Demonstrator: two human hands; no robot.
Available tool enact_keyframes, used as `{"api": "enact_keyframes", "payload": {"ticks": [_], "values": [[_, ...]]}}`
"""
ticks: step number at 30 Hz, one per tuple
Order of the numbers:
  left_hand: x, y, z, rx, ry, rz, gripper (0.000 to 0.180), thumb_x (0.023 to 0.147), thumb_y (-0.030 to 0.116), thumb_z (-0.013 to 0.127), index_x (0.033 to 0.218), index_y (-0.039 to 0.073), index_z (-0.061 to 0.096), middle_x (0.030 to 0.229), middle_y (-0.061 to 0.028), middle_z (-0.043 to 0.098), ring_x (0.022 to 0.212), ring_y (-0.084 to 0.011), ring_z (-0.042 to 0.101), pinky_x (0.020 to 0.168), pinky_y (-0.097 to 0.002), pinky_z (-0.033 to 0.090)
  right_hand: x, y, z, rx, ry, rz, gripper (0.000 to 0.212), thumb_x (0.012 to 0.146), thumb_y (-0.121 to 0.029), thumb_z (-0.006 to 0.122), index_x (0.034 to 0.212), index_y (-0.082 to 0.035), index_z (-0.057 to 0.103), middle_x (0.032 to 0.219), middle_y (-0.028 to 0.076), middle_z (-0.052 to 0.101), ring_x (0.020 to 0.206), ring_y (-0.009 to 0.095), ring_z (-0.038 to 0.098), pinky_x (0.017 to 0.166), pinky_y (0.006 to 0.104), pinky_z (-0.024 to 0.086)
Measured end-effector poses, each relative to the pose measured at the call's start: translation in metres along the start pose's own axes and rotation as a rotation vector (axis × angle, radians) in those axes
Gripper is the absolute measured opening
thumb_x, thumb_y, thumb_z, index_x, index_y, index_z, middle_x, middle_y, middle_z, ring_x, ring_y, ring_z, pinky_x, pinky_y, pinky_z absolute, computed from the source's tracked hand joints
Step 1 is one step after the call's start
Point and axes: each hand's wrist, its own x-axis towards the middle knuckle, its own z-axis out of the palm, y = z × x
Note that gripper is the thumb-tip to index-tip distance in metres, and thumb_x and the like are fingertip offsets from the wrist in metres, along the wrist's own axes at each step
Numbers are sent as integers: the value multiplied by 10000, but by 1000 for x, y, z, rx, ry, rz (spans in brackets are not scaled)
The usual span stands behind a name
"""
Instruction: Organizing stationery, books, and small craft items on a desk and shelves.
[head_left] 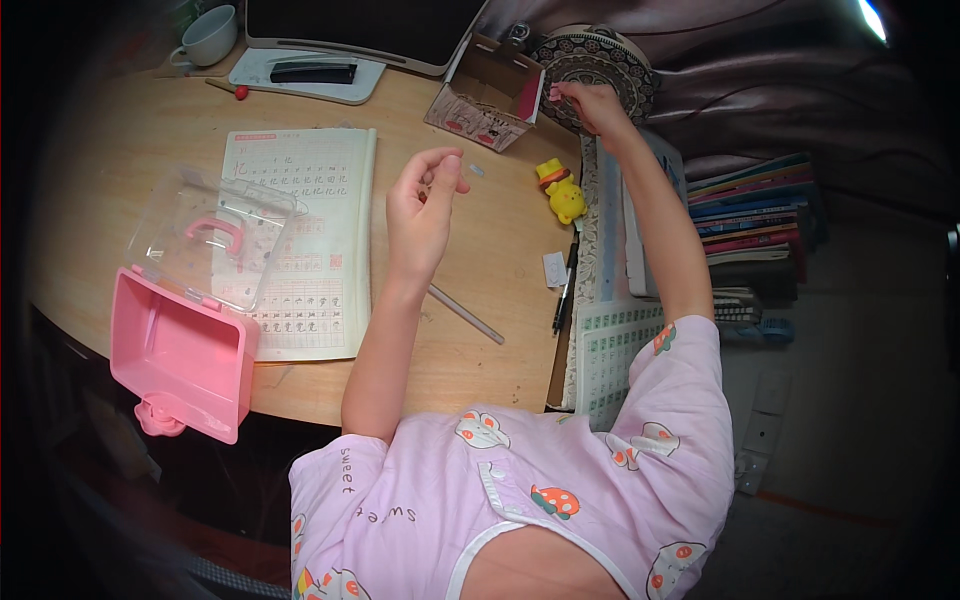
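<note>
Above the middle of the desk, my left hand (425, 205) is raised with its fingers curled in. Something small and reddish-brown shows between them, too hidden to name. My right hand (598, 106) reaches to the far right and pinches a small pink piece (556, 92) at its fingertips. That piece is beside an open-topped cardboard box (478, 118) with a printed pattern. Near my left hand lie a small pale piece (477, 171) and a grey pencil (467, 315). A yellow toy figure (565, 195) with a hat is below my right hand.
An open pink plastic case (245, 385) overhangs the desk's front left edge, its clear lid (170, 230) over an exercise book (350, 240). Eraser (554, 269), black pen (566, 290) and stacked books (750, 215) are at right. A cup (210, 40) and monitor (350, 30) stand behind.
</note>
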Motion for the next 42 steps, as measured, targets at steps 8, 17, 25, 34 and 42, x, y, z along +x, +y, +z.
{"api": "enact_keyframes", "payload": {"ticks": [8,17,25,34,42], "values": [[-1,-4,1,14,19,6,211,792,184,492,909,10,515,638,14,472,435,17,250,387,-133,189,14,2,15,-50,46,-4,249,679,-242,551,541,-34,562,434,-46,386,381,44,314,358,217,225],[-1,-6,5,12,5,-21,200,790,184,494,900,19,518,631,16,468,444,17,257,391,-131,189,19,24,30,-9,192,43,248,686,-258,528,534,-62,525,396,-44,332,314,56,273,314,216,186],[-1,-5,2,4,9,-18,184,794,161,483,897,13,516,623,13,471,424,18,250,381,-133,185,14,18,17,-7,97,141,417,698,-441,522,573,-44,500,510,14,455,416,115,430,394,233,331],[27,-10,31,588,-127,340,196,759,160,513,927,59,513,695,-25,506,468,-78,418,419,-204,320,18,58,30,791,106,194,189,789,-209,460,862,-36,479,816,106,529,740,198,528,652,325,437],[88,-61,31,1344,-245,359,188,749,208,494,912,115,498,943,-81,468,759,-277,529,598,-390,428,31,88,52,292,168,300,50,720,-35,491,767,-21,500,553,67,458,410,135,414,311,220,315]]}}
